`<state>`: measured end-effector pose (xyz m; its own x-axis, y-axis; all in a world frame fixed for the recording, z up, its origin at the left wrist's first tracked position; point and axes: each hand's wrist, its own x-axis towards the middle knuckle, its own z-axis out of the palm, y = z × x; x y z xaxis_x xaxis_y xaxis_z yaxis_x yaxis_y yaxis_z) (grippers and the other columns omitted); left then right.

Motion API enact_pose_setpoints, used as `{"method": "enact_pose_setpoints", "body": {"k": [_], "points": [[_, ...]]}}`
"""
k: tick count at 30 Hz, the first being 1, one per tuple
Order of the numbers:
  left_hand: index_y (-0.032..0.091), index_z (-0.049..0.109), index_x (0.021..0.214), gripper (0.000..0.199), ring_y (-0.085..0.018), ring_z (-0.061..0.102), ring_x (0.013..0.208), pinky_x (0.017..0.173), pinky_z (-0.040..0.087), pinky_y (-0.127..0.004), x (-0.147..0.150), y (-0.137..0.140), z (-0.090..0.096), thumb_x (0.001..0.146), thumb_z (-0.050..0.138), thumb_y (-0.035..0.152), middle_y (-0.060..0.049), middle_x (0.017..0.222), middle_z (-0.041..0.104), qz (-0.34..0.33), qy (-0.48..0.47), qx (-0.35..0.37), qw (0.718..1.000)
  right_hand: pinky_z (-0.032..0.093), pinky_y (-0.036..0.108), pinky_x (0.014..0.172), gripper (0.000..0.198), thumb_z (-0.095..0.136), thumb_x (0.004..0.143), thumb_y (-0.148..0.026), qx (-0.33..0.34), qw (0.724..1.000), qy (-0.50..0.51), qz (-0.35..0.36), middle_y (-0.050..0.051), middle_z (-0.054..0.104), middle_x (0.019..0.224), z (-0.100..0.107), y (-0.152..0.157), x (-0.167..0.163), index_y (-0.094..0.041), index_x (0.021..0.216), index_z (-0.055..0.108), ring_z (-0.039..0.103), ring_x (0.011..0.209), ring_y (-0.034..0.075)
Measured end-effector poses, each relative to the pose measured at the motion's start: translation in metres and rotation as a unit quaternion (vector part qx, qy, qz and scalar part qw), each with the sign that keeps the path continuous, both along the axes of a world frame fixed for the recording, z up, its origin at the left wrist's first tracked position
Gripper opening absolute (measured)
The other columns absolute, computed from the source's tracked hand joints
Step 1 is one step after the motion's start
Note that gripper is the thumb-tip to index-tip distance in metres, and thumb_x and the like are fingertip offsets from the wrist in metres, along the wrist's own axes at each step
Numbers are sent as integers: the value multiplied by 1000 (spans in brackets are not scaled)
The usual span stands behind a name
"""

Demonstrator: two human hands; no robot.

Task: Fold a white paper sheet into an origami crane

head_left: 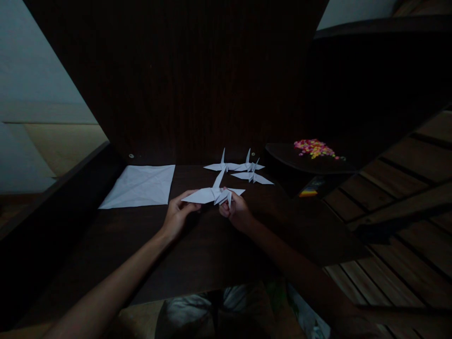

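Observation:
Between my two hands is a white origami crane [204,195], its wings spread and one long point sticking up. My left hand [178,213] pinches the left wing, thumb below and fingers behind it. At the crane's right side, the fingers of my right hand [236,211] close on the folded paper near the bent head, partly hidden by it. Just beyond stand several finished-looking paper cranes [252,177] with wings out. To the left lies a creased sheet of white paper [141,186].
The dark wooden desk [197,263] has a tall back panel and a raised left side board [52,207]. On a low shelf [300,162] at right is a pile of small colourful pieces [316,148]. A rainbow-striped item [309,193] sits below it. Wooden slats show at far right.

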<state>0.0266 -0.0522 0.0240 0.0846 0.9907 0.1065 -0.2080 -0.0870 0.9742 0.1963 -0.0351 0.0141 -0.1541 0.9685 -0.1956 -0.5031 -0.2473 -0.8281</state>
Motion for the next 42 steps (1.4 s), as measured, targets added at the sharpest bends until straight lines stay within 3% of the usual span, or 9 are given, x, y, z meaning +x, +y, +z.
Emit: {"method": "enact_pose_setpoints", "body": {"k": [6, 9, 13, 21, 25, 28, 35, 42], "points": [[10, 64, 97, 42, -22, 64, 66, 58, 50, -33, -2, 3, 7, 58, 56, 23, -8, 78, 66, -44, -104, -87, 990, 25, 19, 29, 34, 63, 71, -47, 44, 991, -106, -65, -5, 48, 41, -4, 0, 4, -17, 61, 52, 39, 31, 7], [12, 61, 98, 40, -18, 63, 55, 55, 50, -29, -3, 7, 5, 59, 66, 20, -2, 67, 64, 3, -60, -110, 992, 26, 19, 30, 36, 60, 73, -50, 68, 981, -167, -67, -4, 50, 40, -7, 0, 6, -16, 62, 54, 40, 30, 7], [11, 62, 92, 33, -14, 61, 51, 53, 48, -25, -4, 13, 1, 62, 71, 23, -2, 64, 65, 34, -18, -112, 993, 27, 18, 30, 45, 53, 75, -56, 78, 971, -209, -81, -2, 50, 39, -4, 1, 9, -16, 55, 52, 41, 30, 7], [12, 66, 82, 25, -17, 63, 56, 54, 48, -27, -11, 19, 0, 61, 71, 25, -4, 68, 68, 36, 50, -118, 991, 29, 19, 29, 44, 58, 68, -57, 67, 980, -153, -107, 0, 52, 38, -6, 7, 13, -15, 57, 54, 43, 31, 9], [14, 69, 83, 27, -19, 65, 73, 69, 50, -30, -16, 19, 2, 61, 73, 29, -4, 73, 69, 27, 122, -45, 991, 30, 18, 28, 38, 65, 62, -51, 56, 989, -97, -100, -1, 53, 41, -5, 8, 14, -15, 59, 55, 45, 32, 9], [15, 67, 94, 33, -20, 64, 84, 81, 49, -34, -18, 15, 6, 65, 74, 30, -6, 86, 70, 8, 117, 26, 993, 30, 18, 27, 35, 66, 62, -47, 51, 990, -82, -99, -1, 53, 43, -2, 9, 16, -14, 57, 55, 45, 32, 8], [18, 65, 106, 38, -18, 62, 85, 79, 51, -33, -18, 9, 11, 70, 74, 29, -8, 99, 64, -15, 149, 163, 975, 31, 18, 26, 32, 64, 64, -43, 27, 993, -98, -52, -1, 52, 39, 2, 7, 17, -15, 54, 53, 44, 30, 9], [18, 71, 79, 7, -19, 64, 80, 73, 52, -34, -21, 11, 9, 78, 67, 24, -7, 83, 68, -64, 207, 285, 934, 29, 18, 26, 36, 62, 66, -47, 16, 994, -106, 16, -2, 50, 38, -2, 9, 16, -15, 52, 52, 42, 29, 8]]}}
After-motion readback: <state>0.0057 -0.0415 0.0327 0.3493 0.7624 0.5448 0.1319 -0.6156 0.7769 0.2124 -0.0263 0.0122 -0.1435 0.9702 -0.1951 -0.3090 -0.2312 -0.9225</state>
